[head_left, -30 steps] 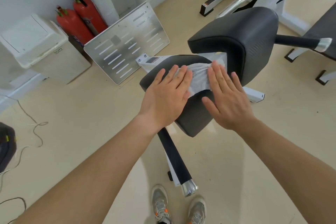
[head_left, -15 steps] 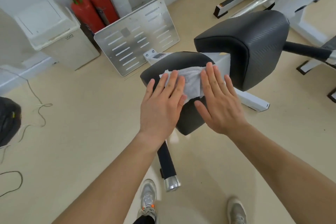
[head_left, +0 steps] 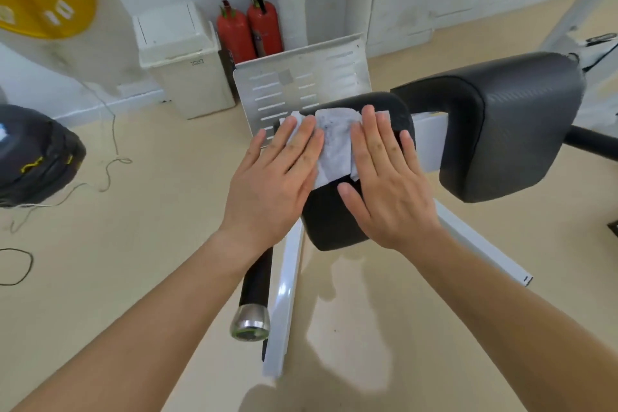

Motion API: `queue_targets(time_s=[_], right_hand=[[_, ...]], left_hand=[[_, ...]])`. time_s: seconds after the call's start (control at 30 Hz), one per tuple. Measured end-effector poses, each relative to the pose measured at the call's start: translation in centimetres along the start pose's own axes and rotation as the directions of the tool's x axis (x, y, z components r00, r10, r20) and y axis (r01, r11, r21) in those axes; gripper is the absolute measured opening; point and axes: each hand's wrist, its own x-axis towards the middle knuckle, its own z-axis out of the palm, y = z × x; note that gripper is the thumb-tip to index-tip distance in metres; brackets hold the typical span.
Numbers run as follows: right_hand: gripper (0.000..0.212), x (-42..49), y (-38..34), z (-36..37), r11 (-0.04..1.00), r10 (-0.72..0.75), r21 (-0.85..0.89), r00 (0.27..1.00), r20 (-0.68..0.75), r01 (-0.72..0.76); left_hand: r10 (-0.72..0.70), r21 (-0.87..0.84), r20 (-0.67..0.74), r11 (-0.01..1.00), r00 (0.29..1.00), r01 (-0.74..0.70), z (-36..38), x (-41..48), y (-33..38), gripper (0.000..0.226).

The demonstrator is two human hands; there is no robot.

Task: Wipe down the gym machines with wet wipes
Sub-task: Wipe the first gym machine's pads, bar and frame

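My left hand [head_left: 274, 184] presses flat on the 9 o'clock side of the wet wipe [head_left: 334, 140], which is spread over the black seat pad [head_left: 334, 224]. My right hand [head_left: 384, 184] presses flat at 3 o'clock. The wet wipe seems thin, limp and easily bunched, so flat palms suit it.

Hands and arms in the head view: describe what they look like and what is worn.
The left hand and right hand are bare: no gloves, rings, watch or wristbands. Both forearms are uncovered to the picture's edge; no sleeve shows.
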Motion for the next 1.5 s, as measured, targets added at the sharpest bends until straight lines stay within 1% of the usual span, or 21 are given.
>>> queue_targets(time_s=[0.13,0.23,0.33,0.47,0.5,0.6,0.67,0.73,0.83,0.9,1.0,1.13,1.3,1.37,1.5], right_hand=[[0.075,-2.5,0.1,2.1,0.998,-0.059,-0.039,0.996,-0.063,0.056],[0.075,-4.6,-0.4,4.4,0.994,-0.087,-0.071,0.991,-0.106,0.080],[0.074,-4.8,-0.5,5.4,0.994,-0.084,-0.077,0.984,-0.155,0.073],[0.074,-1.3,-0.9,3.8,0.998,0.046,-0.028,0.971,-0.234,-0.054],[0.074,-1.5,-1.0,4.0,0.998,0.059,-0.010,0.969,-0.241,-0.064],[0.075,-4.9,-1.2,5.9,0.999,0.042,-0.009,0.980,-0.196,-0.045],[0.074,-6.6,-0.6,6.7,0.998,0.025,-0.056,0.981,-0.191,-0.037],[0.074,-5.7,0.3,6.2,0.995,0.054,-0.070,0.978,-0.200,-0.069],[0.074,-2.7,1.7,4.1,0.990,0.133,-0.014,0.967,-0.215,-0.140],[0.073,-1.8,2.7,3.2,0.990,0.136,0.008,0.968,-0.211,-0.137],[0.074,-3.6,3.2,4.2,0.996,0.090,0.025,0.975,-0.205,-0.087],[0.073,-7.0,3.4,6.4,0.999,0.033,0.014,0.985,-0.168,-0.031],[0.073,-2.5,5.4,4.0,1.000,-0.008,0.025,0.981,-0.194,0.013],[0.073,-2.0,6.0,3.6,0.999,-0.040,0.025,0.980,-0.195,0.046],[0.074,-6.0,6.7,6.4,0.993,-0.114,-0.040,0.981,-0.154,0.109]], left_hand=[[0.229,0.075,-0.016,0.971,0.973,-0.228,0.4,-2.6,-1.5,0.052],[0.332,0.122,0.007,0.936,0.943,-0.331,0.4,-3.7,-2.7,0.054],[0.359,0.123,0.037,0.925,0.933,-0.360,-0.5,-2.7,-3.5,0.049],[0.300,0.098,0.082,0.947,0.951,-0.307,-1.8,0.5,-3.3,0.054],[0.285,0.085,0.090,0.952,0.954,-0.293,-1.9,0.7,-3.1,0.054],[0.304,0.091,0.099,0.945,0.947,-0.313,-2.0,-0.5,-2.7,0.052],[0.320,0.121,0.140,0.934,0.937,-0.337,-2.6,-0.5,-2.5,0.054],[0.311,0.139,0.193,0.930,0.931,-0.340,-3.4,0.9,-1.8,0.056],[0.228,0.176,0.276,0.943,0.934,-0.283,-3.6,3.4,0.0,0.055],[0.170,0.200,0.286,0.952,0.943,-0.232,-3.1,4.0,1.2,0.055],[0.126,0.208,0.248,0.961,0.960,-0.180,-2.6,3.0,2.3,0.055],[0.060,0.268,0.254,0.955,0.965,-0.130,-1.9,-0.4,4.6,0.059],[-0.089,0.259,0.276,0.966,0.957,0.015,-1.9,1.7,7.1,0.062],[-0.144,0.248,0.232,0.965,0.962,0.084,-1.1,2.2,8.0,0.061],[-0.257,0.198,0.029,0.949,0.966,0.246,2.8,-1.5,10.8,0.063]])
